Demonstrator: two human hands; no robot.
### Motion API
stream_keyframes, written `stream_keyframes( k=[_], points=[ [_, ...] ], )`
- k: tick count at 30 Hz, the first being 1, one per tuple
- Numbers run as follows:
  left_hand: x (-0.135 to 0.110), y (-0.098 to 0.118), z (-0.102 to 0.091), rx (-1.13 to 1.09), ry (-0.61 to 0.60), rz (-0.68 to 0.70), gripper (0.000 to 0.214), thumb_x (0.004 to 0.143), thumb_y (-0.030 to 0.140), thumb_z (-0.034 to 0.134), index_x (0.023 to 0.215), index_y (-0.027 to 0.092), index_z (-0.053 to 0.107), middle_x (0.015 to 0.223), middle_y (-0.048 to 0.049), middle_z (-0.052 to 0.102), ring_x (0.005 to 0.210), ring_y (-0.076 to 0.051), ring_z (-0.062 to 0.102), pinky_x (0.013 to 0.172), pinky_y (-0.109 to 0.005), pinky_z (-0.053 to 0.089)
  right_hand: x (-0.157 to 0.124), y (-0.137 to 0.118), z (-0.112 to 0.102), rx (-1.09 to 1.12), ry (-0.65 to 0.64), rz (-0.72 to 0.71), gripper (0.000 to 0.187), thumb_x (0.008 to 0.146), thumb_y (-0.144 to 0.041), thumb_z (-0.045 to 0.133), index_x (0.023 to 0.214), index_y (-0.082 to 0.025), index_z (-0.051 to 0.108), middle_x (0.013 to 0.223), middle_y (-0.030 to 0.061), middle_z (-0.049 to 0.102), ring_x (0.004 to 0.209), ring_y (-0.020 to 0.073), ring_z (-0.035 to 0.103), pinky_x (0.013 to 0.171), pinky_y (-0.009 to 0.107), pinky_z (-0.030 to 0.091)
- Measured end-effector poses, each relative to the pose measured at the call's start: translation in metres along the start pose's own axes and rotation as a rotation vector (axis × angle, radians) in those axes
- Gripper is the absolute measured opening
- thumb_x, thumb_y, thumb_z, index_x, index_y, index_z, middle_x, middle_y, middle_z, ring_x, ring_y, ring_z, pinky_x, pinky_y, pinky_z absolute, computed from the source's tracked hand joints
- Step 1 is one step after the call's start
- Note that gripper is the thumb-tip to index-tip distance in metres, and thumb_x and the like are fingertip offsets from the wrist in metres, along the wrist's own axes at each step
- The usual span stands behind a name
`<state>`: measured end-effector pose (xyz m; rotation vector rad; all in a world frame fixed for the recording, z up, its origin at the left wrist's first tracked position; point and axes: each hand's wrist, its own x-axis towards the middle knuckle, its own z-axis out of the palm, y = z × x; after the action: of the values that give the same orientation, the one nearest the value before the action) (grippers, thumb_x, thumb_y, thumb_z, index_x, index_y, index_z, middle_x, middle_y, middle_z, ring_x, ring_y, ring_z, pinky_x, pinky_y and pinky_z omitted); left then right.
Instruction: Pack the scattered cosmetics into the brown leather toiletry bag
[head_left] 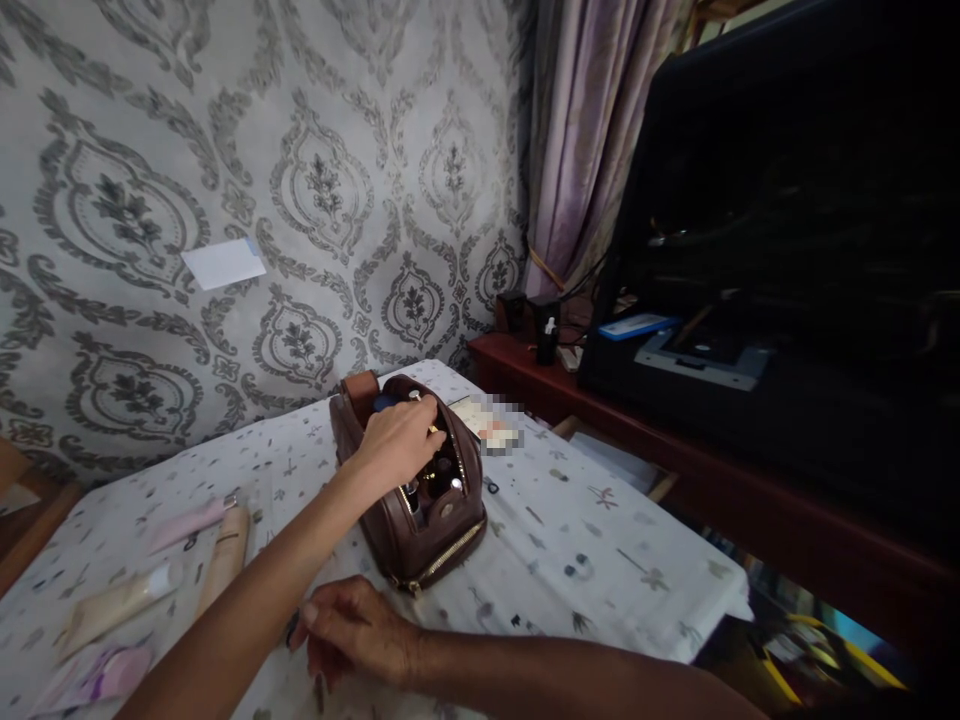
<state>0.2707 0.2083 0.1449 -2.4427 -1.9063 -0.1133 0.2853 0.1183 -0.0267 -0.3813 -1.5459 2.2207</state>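
A brown leather cosmetic bag [379, 535] stands unzipped on the cloth-covered table, with several small bottles and tubes inside. My left hand [401, 440] reaches over its rim, fingers bent down into the opening. A small gold-coloured piece shows by those fingertips, but what they grip is hidden. In front of the bag, low over the cloth, my right hand [360, 630] has its fingers curled together. Something small and dark shows at its fingertips, too unclear to name. Left of my left forearm lie a beige tube [225, 560], a pink tube [191, 522] and a cream tube with a white cap [120, 605].
A pink-and-purple item [116, 675] lies at the table's lower left. Behind the bag is a partly blurred card [487, 422]. To the right, a red-brown cabinet [525, 370] carries a large black screen [787, 200] and a dark dropper bottle [547, 345].
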Motion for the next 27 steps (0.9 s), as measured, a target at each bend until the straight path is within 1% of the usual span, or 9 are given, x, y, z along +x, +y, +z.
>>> stream_keyframes(
  k=[5,9,14,17,21,24,27],
  points=[
    [0.001,0.001,-0.001,0.006,0.004,0.008,0.015,0.094,0.032,0.053,0.103,0.02,0.058,0.1,-0.0091,0.072,0.098,-0.029,0.069,0.075,-0.035,0.049,0.0,-0.003,0.0,-0.003,-0.003,-0.009,0.076,0.062,-0.089,0.056,0.074,-0.015,0.06,0.057,-0.0035,0.054,0.041,0.0059,0.046,0.043,0.019,0.035],
    [0.0,0.003,-0.003,0.022,-0.012,0.001,0.017,0.093,0.032,0.055,0.104,0.02,0.059,0.099,-0.009,0.072,0.097,-0.028,0.069,0.075,-0.033,0.049,-0.002,-0.004,0.0,-0.011,-0.012,-0.009,0.074,0.066,-0.088,0.056,0.076,-0.015,0.06,0.058,-0.0036,0.054,0.043,0.006,0.046,0.045,0.02,0.037],
    [0.001,0.003,-0.003,0.034,-0.025,0.007,0.017,0.092,0.034,0.057,0.101,0.02,0.061,0.098,-0.0082,0.073,0.095,-0.028,0.069,0.075,-0.033,0.049,-0.001,0.002,-0.001,-0.024,-0.018,-0.019,0.074,0.067,-0.088,0.055,0.078,-0.014,0.062,0.058,-0.003,0.054,0.045,0.0075,0.047,0.046,0.021,0.037],
    [0.002,0.003,0.0,0.047,-0.027,0.022,0.017,0.092,0.034,0.058,0.101,0.021,0.062,0.1,-0.0088,0.073,0.096,-0.028,0.069,0.075,-0.033,0.05,0.0,0.006,-0.001,-0.012,-0.016,-0.023,0.073,0.069,-0.086,0.056,0.079,-0.014,0.064,0.058,-0.0031,0.054,0.044,0.0074,0.046,0.046,0.021,0.038],
    [0.003,0.007,0.0,0.06,-0.042,0.025,0.016,0.091,0.033,0.059,0.1,0.021,0.063,0.101,-0.009,0.073,0.098,-0.028,0.069,0.077,-0.034,0.05,0.0,0.004,-0.001,-0.025,-0.026,-0.021,0.074,0.067,-0.087,0.056,0.079,-0.014,0.063,0.058,-0.0032,0.055,0.043,0.0072,0.046,0.045,0.021,0.037],
    [0.0,0.007,-0.005,0.046,-0.028,0.028,0.016,0.092,0.035,0.06,0.098,0.02,0.064,0.103,-0.0083,0.072,0.1,-0.028,0.068,0.078,-0.034,0.05,-0.003,0.0,0.0,-0.041,-0.02,-0.021,0.075,0.066,-0.088,0.055,0.077,-0.014,0.061,0.056,-0.0038,0.054,0.041,0.0065,0.045,0.043,0.02,0.035],
    [-0.012,0.002,-0.017,0.01,0.046,0.029,0.017,0.092,0.035,0.061,0.1,0.02,0.063,0.106,-0.0071,0.071,0.101,-0.027,0.067,0.08,-0.034,0.051,-0.004,-0.005,0.0,-0.056,-0.012,-0.032,0.074,0.068,-0.088,0.053,0.076,-0.014,0.061,0.057,-0.0039,0.054,0.041,0.0058,0.045,0.043,0.02,0.033]
  ],
)
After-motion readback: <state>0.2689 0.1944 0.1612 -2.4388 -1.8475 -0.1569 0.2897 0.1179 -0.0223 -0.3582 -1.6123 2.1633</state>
